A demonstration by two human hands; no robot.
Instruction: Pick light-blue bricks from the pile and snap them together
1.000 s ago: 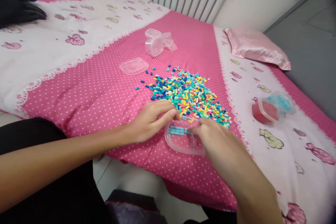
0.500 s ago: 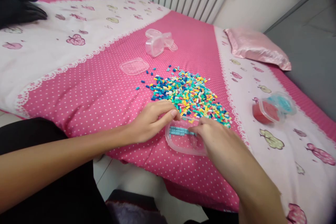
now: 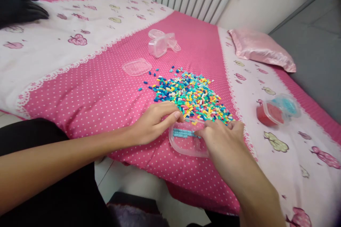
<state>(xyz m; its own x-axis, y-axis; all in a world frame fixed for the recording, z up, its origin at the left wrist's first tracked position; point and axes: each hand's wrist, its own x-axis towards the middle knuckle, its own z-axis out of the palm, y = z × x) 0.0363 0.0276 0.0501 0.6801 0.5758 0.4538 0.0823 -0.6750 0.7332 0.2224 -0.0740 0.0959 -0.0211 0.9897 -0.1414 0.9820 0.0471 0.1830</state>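
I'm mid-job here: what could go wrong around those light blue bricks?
The right hand has its fingers at the end of the light blue bricks, so a slip might knock the rows askew.

The loose brick pile lies close by the far side of the clear plastic tray; stray pieces could get in.

Tugging the creased bedspread underneath may shift the tray.

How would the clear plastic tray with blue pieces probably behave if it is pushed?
The tray looks thin, so probably light. Shallow and broad, it seems unlikely to tip. The blue pieces rest in rows and might shift.
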